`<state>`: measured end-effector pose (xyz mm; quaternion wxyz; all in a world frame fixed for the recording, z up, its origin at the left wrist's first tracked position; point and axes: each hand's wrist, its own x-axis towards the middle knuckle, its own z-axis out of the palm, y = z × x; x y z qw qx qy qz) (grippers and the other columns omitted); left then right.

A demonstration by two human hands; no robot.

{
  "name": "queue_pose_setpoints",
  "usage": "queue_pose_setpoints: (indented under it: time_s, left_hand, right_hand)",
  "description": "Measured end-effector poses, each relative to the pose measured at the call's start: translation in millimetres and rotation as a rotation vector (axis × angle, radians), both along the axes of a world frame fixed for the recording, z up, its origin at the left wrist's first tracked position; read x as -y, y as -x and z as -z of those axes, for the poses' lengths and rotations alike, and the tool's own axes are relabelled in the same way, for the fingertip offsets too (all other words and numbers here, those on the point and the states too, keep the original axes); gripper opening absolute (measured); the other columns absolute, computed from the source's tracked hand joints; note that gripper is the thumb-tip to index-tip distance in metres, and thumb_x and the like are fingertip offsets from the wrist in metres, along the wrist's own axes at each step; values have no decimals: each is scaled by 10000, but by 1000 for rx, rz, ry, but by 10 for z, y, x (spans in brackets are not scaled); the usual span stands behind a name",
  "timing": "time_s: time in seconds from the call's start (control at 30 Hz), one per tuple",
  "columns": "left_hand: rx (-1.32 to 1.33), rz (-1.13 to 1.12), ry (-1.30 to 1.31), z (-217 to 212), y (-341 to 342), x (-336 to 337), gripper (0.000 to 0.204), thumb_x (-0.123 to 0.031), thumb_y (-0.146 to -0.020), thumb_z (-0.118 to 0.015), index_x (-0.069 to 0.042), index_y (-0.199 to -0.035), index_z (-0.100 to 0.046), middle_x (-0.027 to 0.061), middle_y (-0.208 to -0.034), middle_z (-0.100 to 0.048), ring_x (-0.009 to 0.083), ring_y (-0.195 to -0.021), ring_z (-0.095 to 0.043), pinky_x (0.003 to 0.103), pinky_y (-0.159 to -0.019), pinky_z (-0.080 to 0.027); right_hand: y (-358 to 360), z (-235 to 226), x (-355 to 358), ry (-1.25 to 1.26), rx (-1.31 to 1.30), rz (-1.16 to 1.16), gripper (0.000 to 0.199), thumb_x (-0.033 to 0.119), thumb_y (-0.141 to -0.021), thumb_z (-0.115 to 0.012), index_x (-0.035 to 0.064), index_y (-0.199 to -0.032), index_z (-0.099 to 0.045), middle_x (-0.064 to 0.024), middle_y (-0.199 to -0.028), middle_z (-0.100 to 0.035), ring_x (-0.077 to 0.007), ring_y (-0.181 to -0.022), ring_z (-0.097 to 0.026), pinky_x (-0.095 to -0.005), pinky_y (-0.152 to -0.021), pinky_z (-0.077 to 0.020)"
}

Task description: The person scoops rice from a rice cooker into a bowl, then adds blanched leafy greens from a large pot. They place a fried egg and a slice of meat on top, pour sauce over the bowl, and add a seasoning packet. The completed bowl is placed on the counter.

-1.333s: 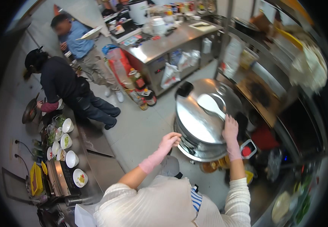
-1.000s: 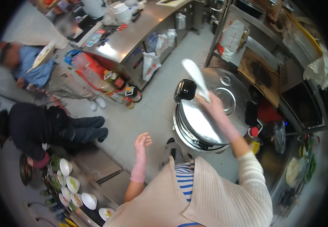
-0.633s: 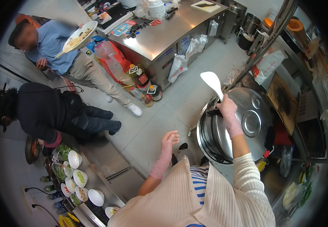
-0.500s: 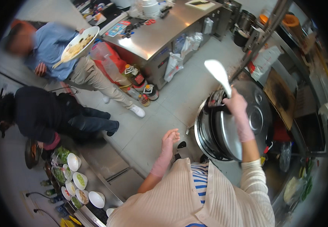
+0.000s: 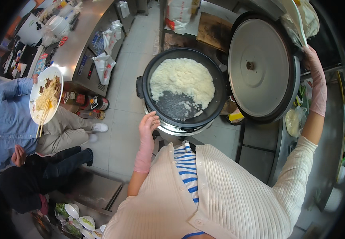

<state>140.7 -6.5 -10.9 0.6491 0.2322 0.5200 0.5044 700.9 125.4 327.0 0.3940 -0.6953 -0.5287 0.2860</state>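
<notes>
A big black rice cooker [image 5: 148, 79] stands in front of me, about half full of white rice [image 5: 182, 77]. Its round metal lid [image 5: 260, 67] is tipped up on the right. My right hand [image 5: 313, 59] rests at the lid's far rim and grips a white rice paddle [image 5: 296, 18] that points up. Just off the cooker's near left rim hovers my left hand [image 5: 148, 124], fingers apart and holding nothing. Both wrists wear pink sleeves.
A person in blue [image 5: 5, 115] at left holds a plate of food [image 5: 45, 95] with chopsticks. Another person in black [image 5: 33, 175] crouches below. A steel counter [image 5: 77, 44] runs upper left, bottles [image 5: 89, 103] stand on the floor, and small bowls [image 5: 79, 217] sit lower left.
The cooker's lid has swung from shut to open on the right, baring the rice. My right hand rose with the paddle to the lid's rim. My left hand stayed near the cooker.
</notes>
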Motion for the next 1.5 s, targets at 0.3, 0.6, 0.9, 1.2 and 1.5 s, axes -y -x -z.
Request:
queue_pose_setpoints:
  time_s: [0.3,0.6,0.9,1.2,1.5]
  left_hand:
    - [-80,-86,8,-2,-354,87,280,-162,-953,-454,-20,-1154,-589,54,-978,-626,107,-820,-601,257,-781,-506]
    - [-116,-32,63,-4,-482,128,334,-232,-943,-467,-24,-1183,-570,32,-966,-606,108,-849,-575,282,-829,-464]
    - [-139,-114,97,5,-387,232,306,-165,-953,-446,-8,-1182,-573,57,-965,-619,113,-832,-588,263,-790,-496]
    - [-199,-335,208,92,-131,681,298,-179,-945,-462,-18,-1167,-579,73,-990,-606,130,-842,-578,285,-813,-494]
    - [-160,-418,315,395,-108,866,305,-177,-942,-464,-16,-1183,-560,62,-974,-605,128,-851,-579,291,-823,-488]
  right_hand:
    - [-1396,221,101,-159,69,190,488,397,-923,-548,67,-1283,-550,51,-866,-564,-46,-701,-449,-185,-634,-353]
    - [-657,198,503,-438,527,285,301,233,-978,-511,142,-1258,-575,37,-840,-583,-11,-540,-403,-174,-460,-309]
    - [1972,2452,813,458,-16,-272,338,177,-893,-570,40,-1202,-572,-62,-734,-635,-141,-649,-627,-290,-616,-513]
    - [3028,4793,27,611,-63,-185,253,261,-983,-407,13,-970,-453,-116,-578,-544,-229,-383,-537,-370,-353,-437]
    - [3516,4685,-42,691,-443,-165,234,245,-974,-432,16,-927,-455,-83,-584,-509,-194,-364,-491,-323,-322,-392]
